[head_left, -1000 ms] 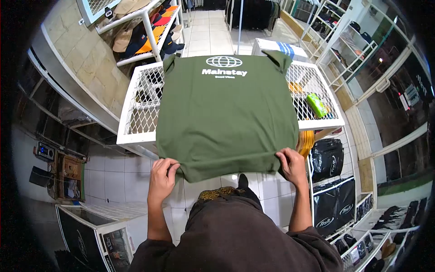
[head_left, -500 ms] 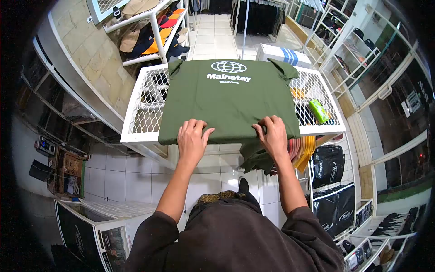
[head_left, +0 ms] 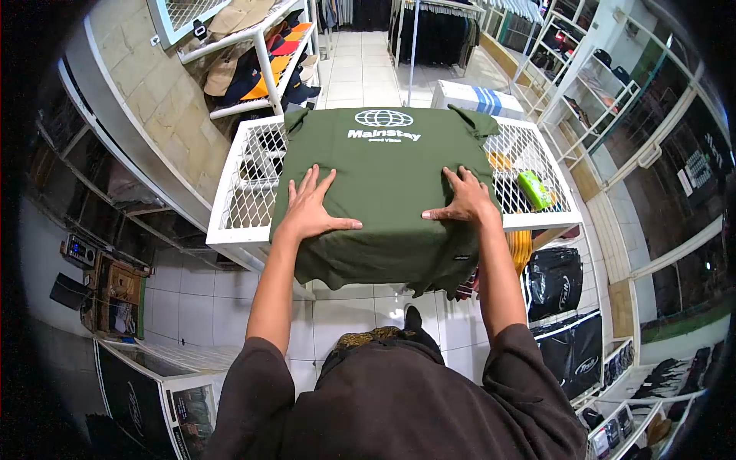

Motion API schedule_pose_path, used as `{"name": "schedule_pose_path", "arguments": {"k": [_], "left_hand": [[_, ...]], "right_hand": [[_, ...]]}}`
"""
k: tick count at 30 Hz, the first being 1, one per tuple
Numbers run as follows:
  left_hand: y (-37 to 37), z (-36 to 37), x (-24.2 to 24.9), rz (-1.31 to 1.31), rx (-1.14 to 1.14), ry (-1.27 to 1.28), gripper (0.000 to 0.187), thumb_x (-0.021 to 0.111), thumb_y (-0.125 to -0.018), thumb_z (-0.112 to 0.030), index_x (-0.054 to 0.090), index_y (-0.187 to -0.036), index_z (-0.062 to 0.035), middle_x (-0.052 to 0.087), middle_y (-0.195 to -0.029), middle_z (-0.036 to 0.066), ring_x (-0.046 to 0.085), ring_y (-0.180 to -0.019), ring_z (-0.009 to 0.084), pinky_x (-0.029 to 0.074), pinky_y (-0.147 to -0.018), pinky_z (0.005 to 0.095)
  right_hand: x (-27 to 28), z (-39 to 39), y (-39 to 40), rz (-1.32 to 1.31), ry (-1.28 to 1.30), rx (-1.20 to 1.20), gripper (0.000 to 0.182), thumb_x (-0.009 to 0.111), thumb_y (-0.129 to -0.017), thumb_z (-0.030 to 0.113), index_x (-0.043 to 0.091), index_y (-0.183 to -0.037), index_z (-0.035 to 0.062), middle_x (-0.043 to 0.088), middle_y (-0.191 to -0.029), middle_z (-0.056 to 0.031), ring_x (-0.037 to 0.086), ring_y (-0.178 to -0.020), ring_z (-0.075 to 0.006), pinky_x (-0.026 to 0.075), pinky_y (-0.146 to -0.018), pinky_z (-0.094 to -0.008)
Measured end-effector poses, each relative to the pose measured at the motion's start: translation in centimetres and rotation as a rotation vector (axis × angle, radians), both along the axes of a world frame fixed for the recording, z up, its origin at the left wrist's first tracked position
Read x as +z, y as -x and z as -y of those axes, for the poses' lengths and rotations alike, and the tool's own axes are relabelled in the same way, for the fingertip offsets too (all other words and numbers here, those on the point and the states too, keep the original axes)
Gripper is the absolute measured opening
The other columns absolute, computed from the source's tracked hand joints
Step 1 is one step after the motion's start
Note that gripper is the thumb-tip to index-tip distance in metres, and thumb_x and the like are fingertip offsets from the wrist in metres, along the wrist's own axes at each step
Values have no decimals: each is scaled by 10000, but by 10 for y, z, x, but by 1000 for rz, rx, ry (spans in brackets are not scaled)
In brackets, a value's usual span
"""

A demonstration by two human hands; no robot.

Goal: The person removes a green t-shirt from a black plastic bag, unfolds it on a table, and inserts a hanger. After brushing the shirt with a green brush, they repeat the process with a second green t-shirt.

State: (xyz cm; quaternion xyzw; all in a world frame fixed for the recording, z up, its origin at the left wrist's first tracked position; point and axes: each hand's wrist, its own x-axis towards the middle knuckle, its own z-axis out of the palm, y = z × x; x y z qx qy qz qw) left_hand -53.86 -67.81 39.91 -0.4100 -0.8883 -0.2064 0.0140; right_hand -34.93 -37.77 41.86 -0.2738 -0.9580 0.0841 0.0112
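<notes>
A dark green T-shirt (head_left: pixel 387 180) lies spread over a white mesh-top table (head_left: pixel 218 222), its white globe and "Mainstay" print at the far end. The lower part of the shirt hangs over the table's near edge, with a small dark tag near the right side of the hem. My left hand (head_left: pixel 313 211) rests palm down on the left half of the cloth, fingers spread. On the right half, my right hand (head_left: pixel 464 201) lies with its fingers apart too, thumb pointing inward. Neither hand grips the fabric.
On the table's right side lies a bright green packet (head_left: pixel 534 190). A white box with blue stripes (head_left: pixel 475 100) stands behind the table. Caps fill a rack (head_left: pixel 264 73) at the back left, and black packaged bags (head_left: pixel 553 284) hang at the right below the table.
Both hands have opened from pinching the shirt's near part and now lie flat on it, slightly farther in. The lower part of the shirt has dropped over the near edge.
</notes>
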Motion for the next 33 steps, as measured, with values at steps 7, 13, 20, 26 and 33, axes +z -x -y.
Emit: {"name": "schedule_pose_path", "arguments": {"k": [7, 13, 20, 26, 33], "left_hand": [[-40, 49, -23, -137, -41, -121, 810, 738, -843, -582, 532, -1486, -133, 436, -1577, 165, 382, -1475, 320, 208, -1231, 540], [-54, 79, -42, -232, -5, -474, 179, 692, -921, -106, 755, -1087, -82, 727, -1214, 50, 617, -1247, 249, 368, -1107, 459], [-72, 82, -32, -200, 51, -551, 37, 665, -932, -75, 683, -940, -44, 707, -988, 100, 661, -1012, 304, 462, -940, 438], [-81, 84, -20, -212, -9, -514, 46, 643, -930, -62, 664, -942, -23, 694, -990, 123, 628, -950, 332, 467, -881, 429], [-89, 91, -19, -217, 21, -562, 50, 638, -934, -55, 667, -947, -17, 691, -972, 132, 630, -944, 328, 469, -881, 442]], "right_hand": [[-34, 22, -65, -427, -57, 177, 791, 726, -826, 631, 592, -1419, 125, 482, -1523, -203, 394, -1454, -386, 259, -1199, -557], [-59, 12, -104, -767, -143, 280, 283, 738, -884, 89, 729, -1167, 86, 725, -1190, -73, 636, -1224, -295, 446, -1077, -466], [-59, 15, -123, -614, -62, 63, 128, 709, -912, 114, 695, -1035, 79, 722, -1145, -67, 649, -1139, -284, 462, -960, -432], [-44, 35, -117, -657, -336, 213, 312, 748, -858, 170, 719, -1162, 107, 684, -1274, -36, 601, -1213, -269, 439, -981, -414], [-40, 28, -121, -721, -214, 279, 163, 698, -842, 70, 708, -1005, 68, 710, -1026, -74, 653, -987, -275, 455, -899, -397]]}}
